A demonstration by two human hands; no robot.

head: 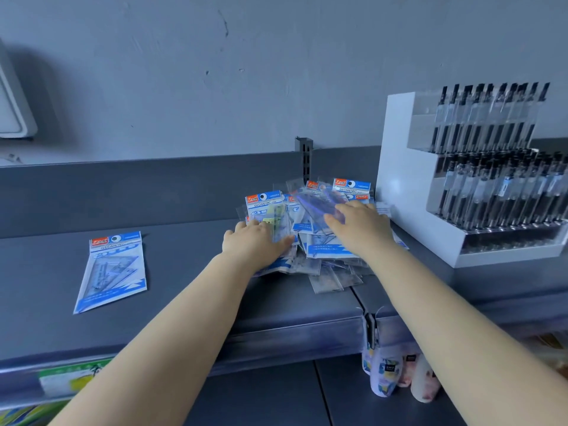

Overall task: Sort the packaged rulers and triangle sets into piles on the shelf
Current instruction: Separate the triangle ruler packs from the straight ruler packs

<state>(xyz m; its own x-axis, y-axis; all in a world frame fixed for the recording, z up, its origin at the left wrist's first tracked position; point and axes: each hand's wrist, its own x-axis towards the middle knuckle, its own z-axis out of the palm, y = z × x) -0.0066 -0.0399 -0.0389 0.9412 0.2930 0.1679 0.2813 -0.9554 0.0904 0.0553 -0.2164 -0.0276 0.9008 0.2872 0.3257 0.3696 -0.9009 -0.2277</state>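
A jumbled pile of packaged rulers and triangle sets [326,251] lies on the grey shelf [190,281], right of centre. One blue-and-white triangle set packet [113,272] lies alone at the left. My left hand [254,245] is on the pile's left side and pinches a clear packet with a yellow-green ruler [277,222] under its thumb. At the top of the pile, my right hand [361,224] curls its fingers over a clear packet with a purple ruler [313,207], which is tilted and blurred.
A white tiered display of black pens [479,179] stands close to the pile's right. The shelf's back rail and a slotted upright [304,155] run behind. Small patterned bottles [384,376] stand on the level below the front edge.
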